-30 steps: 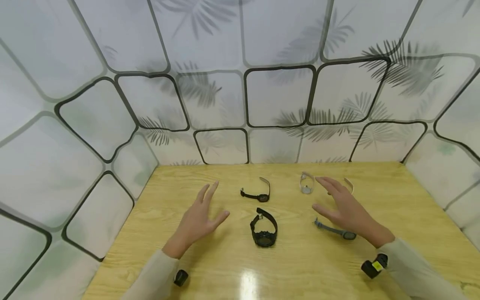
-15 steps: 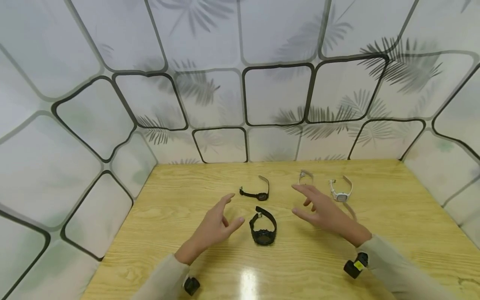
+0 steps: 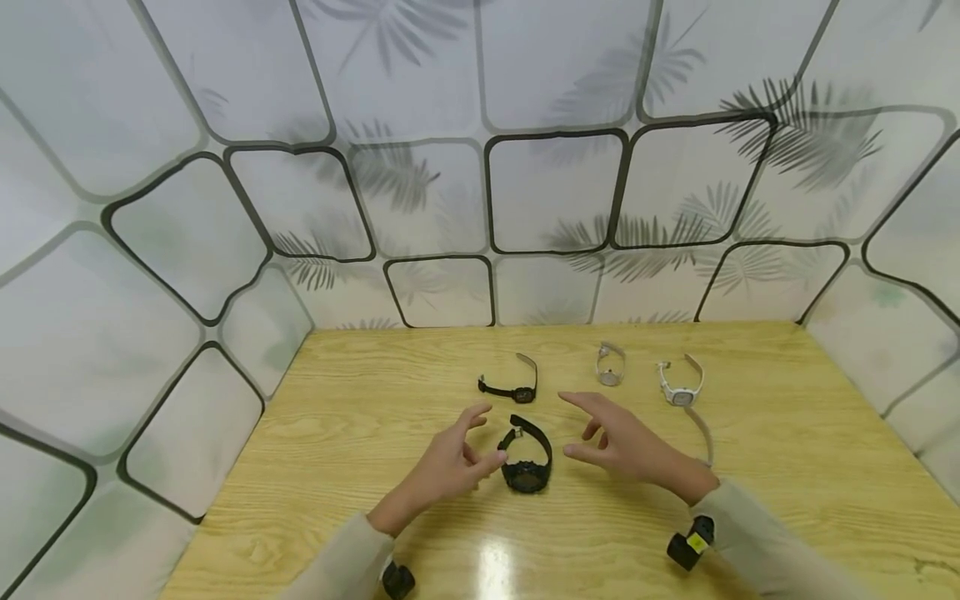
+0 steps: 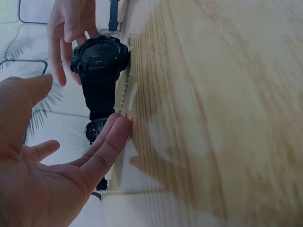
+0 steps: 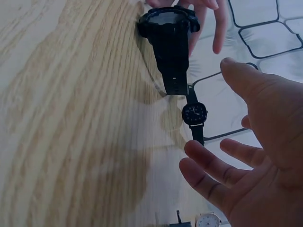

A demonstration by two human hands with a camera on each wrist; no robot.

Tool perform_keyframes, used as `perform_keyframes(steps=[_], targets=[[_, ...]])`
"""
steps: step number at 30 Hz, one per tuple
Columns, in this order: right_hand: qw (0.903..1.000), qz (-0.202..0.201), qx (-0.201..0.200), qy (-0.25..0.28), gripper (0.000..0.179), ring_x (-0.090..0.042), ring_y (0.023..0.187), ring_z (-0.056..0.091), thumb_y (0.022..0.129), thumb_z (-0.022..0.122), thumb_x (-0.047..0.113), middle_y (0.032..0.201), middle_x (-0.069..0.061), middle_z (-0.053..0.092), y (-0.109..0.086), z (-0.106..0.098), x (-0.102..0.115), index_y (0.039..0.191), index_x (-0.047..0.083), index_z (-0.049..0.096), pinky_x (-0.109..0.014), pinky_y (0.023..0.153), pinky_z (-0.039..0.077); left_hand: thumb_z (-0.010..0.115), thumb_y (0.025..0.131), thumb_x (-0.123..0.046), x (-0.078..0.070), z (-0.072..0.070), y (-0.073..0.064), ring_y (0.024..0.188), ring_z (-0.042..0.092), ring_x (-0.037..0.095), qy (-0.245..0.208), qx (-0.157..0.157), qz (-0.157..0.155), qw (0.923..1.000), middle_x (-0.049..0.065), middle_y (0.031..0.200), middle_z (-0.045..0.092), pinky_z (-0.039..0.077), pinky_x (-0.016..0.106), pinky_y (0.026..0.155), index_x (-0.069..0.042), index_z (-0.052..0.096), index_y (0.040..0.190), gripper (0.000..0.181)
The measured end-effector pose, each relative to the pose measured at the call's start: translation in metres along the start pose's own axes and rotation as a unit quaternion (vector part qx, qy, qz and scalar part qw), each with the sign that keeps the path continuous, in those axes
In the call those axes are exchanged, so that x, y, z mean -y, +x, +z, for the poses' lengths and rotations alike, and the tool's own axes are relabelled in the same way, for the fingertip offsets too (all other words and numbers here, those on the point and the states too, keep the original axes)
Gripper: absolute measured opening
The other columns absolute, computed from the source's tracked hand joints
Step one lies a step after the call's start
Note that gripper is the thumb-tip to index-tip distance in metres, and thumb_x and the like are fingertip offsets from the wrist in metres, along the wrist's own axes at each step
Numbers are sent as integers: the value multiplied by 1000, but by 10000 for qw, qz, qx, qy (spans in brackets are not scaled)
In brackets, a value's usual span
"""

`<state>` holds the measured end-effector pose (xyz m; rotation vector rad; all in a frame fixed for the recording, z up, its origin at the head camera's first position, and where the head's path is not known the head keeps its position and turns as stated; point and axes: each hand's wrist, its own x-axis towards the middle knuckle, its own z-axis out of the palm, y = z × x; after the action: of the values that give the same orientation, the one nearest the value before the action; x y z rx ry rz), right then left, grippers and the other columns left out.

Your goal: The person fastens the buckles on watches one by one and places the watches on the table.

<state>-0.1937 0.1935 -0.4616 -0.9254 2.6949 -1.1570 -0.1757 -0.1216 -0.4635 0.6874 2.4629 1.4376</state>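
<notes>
A large black watch (image 3: pixel 527 477) rests on the table between my hands, its strap curving up behind the dial. On its left is my left hand (image 3: pixel 450 462), fingers extended and thumb tip overlapping the watch's edge in the head view. My right hand (image 3: pixel 622 437) hovers on the other side, apart from the watch, thumb and fingers spread. Neither hand holds anything. Just behind, a smaller black watch (image 3: pixel 523 394) lies with its strap unfastened; the right wrist view shows its dark dial (image 5: pixel 194 114) clearly. Left fingers (image 4: pixel 106 146) partly cover it in the left wrist view.
Farther back on the wooden table (image 3: pixel 337 375) stand a pale watch (image 3: pixel 610 377) and a white watch (image 3: pixel 682 397). A greyish strap (image 3: pixel 702 429) shows behind my right forearm, the rest hidden. Patterned panels (image 3: pixel 555 192) enclose the table at back and sides.
Both hands have moved inward toward the large black watch, the left going right and the right going left. The white watch has come into full view; my right arm now covers most of the blue-grey one.
</notes>
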Motion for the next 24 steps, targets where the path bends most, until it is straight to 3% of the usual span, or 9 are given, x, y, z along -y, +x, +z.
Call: perform_keyframes(steps=[7,15,24], targets=[[9994,-86,294,167,77,-21,92,64,96,75,35,150,-20,48,2,9,4,158,9,39,-30,70,56,75,97,-32,2,7,1,79,73,16,-92,108,-71,9999,29,154,43,59,27,63,-9,35,159,77],[9981,-252,537,154,77,-20,89,61,95,76,37,148,-16,49,4,20,5,156,5,42,-30,72,54,83,89,-26,2,13,1,82,68,10,166,119,-33,9998,24,152,47,58,25,72,-10,43,155,79],[9970,-88,775,-10,73,-14,93,61,94,73,48,151,-9,48,6,25,4,154,16,47,-34,81,53,84,88,-20,3,14,3,82,67,12,296,222,136,9992,14,140,59,56,24,70,-7,54,146,67]])
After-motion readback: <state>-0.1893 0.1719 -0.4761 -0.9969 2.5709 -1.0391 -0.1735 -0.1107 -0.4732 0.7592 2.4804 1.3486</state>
